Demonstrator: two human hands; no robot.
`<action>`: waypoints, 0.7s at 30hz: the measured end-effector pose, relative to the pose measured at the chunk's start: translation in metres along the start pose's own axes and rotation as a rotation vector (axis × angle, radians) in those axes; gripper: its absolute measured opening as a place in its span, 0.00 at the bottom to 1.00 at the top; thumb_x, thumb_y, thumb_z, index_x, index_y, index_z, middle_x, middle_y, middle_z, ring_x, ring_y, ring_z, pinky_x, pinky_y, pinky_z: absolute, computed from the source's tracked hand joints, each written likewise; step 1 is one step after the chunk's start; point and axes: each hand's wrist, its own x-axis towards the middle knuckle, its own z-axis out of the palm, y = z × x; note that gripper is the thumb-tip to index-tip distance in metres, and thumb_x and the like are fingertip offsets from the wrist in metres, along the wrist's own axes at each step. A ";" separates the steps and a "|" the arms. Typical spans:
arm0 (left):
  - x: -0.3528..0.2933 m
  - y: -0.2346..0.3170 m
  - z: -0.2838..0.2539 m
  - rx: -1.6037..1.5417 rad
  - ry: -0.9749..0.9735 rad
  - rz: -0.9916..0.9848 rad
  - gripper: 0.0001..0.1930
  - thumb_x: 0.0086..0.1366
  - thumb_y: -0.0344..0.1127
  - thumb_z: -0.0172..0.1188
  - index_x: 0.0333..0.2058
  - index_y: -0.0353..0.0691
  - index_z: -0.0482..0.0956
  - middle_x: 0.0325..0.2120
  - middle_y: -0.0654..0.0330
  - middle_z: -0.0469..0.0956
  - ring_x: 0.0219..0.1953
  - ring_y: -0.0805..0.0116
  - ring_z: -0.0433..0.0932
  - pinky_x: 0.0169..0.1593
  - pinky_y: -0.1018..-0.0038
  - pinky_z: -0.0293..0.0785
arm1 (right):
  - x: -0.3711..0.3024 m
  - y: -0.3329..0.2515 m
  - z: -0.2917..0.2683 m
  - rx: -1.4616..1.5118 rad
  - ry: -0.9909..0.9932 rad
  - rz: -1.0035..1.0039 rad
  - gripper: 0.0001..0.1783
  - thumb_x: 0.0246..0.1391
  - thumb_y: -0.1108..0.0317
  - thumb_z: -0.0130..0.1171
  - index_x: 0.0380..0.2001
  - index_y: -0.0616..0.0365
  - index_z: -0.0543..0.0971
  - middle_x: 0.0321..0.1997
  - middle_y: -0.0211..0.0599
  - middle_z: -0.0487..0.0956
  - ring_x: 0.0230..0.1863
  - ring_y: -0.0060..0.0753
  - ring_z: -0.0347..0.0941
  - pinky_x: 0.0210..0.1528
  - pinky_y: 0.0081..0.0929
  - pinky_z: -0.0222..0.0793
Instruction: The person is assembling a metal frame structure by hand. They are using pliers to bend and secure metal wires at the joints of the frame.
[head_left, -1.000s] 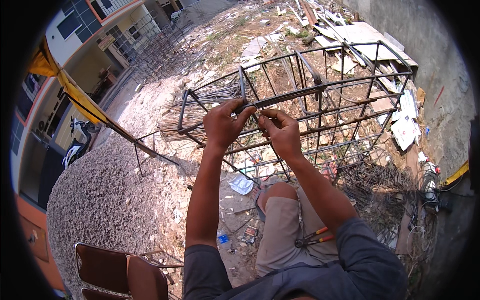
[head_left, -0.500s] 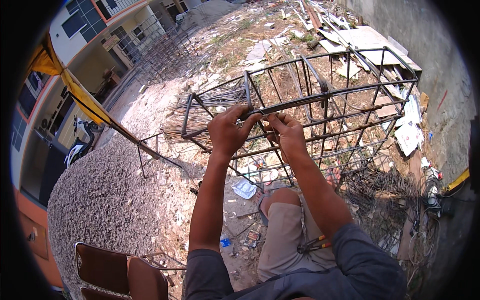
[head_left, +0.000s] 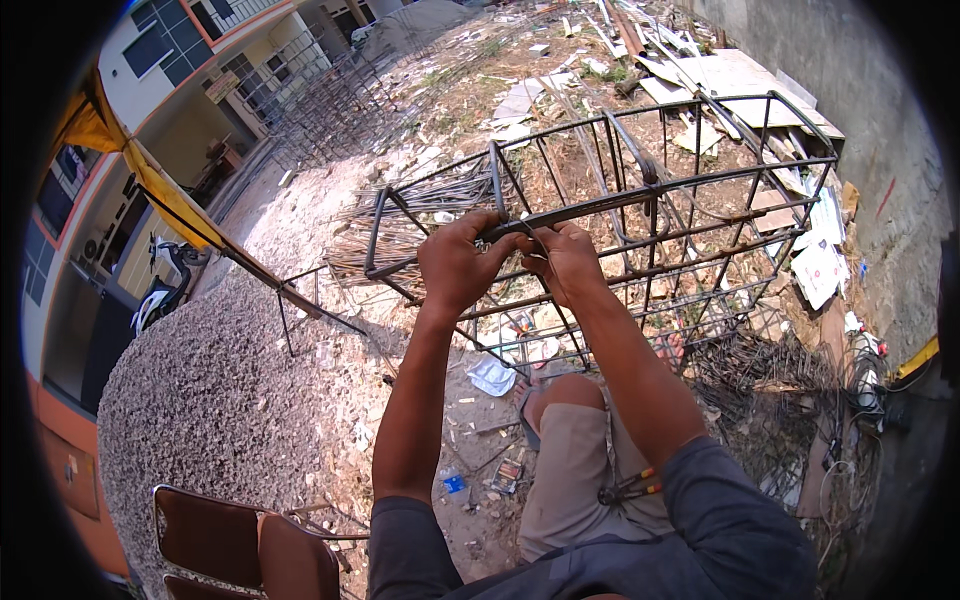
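A rebar cage (head_left: 710, 181) of long dark bars and bent stirrups stands in front of me at an angle. My left hand (head_left: 457, 262) is closed round its near top bar, beside a stirrup corner, with the thumb pointing right. Close against that thumb, my right hand (head_left: 570, 262) pinches a thin tie wire (head_left: 541, 238) at the same bar. The fingers partly hide the wire and the joint. Pincers (head_left: 628, 488) with orange-and-black handles lie on my lap, touched by neither hand.
Gravel (head_left: 220, 400) is heaped at left, near a brown chair (head_left: 210, 535). Loose steel rods (head_left: 370, 235) lie behind the cage's left end. Tangled wire (head_left: 760, 375) and boards (head_left: 735, 80) lie at right, along a concrete wall (head_left: 880, 160). A pole with yellow cloth (head_left: 165, 200) leans at left.
My right hand has shifted slightly left, closer to the left thumb, and its fingers have drawn together at the wire. The left hand keeps its hold on the bar.
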 end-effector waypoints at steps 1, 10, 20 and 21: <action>0.000 0.002 0.001 0.016 0.006 -0.003 0.21 0.57 0.53 0.76 0.43 0.45 0.88 0.32 0.60 0.88 0.34 0.63 0.87 0.38 0.69 0.80 | 0.003 0.000 0.002 -0.009 0.020 0.004 0.04 0.66 0.73 0.57 0.40 0.63 0.77 0.32 0.36 0.83 0.28 0.23 0.80 0.25 0.22 0.80; 0.000 -0.001 0.008 0.067 0.084 0.072 0.19 0.57 0.52 0.76 0.40 0.47 0.87 0.30 0.62 0.88 0.31 0.63 0.87 0.36 0.68 0.78 | 0.009 0.005 0.017 -0.130 0.020 -0.092 0.10 0.63 0.71 0.62 0.45 0.63 0.84 0.27 0.27 0.79 0.21 0.18 0.70 0.19 0.20 0.66; 0.006 0.006 -0.010 0.079 0.064 0.028 0.23 0.55 0.54 0.76 0.42 0.47 0.85 0.42 0.63 0.82 0.40 0.60 0.85 0.38 0.65 0.79 | 0.006 -0.014 -0.011 -0.007 -0.339 0.113 0.14 0.66 0.73 0.57 0.53 0.59 0.83 0.32 0.24 0.81 0.27 0.15 0.73 0.27 0.18 0.69; 0.006 0.006 -0.011 0.070 0.074 0.016 0.23 0.54 0.54 0.77 0.42 0.47 0.86 0.43 0.63 0.81 0.40 0.60 0.84 0.39 0.64 0.79 | 0.009 -0.014 -0.013 -0.024 -0.367 0.116 0.14 0.66 0.73 0.58 0.52 0.59 0.83 0.33 0.25 0.81 0.28 0.15 0.73 0.27 0.18 0.70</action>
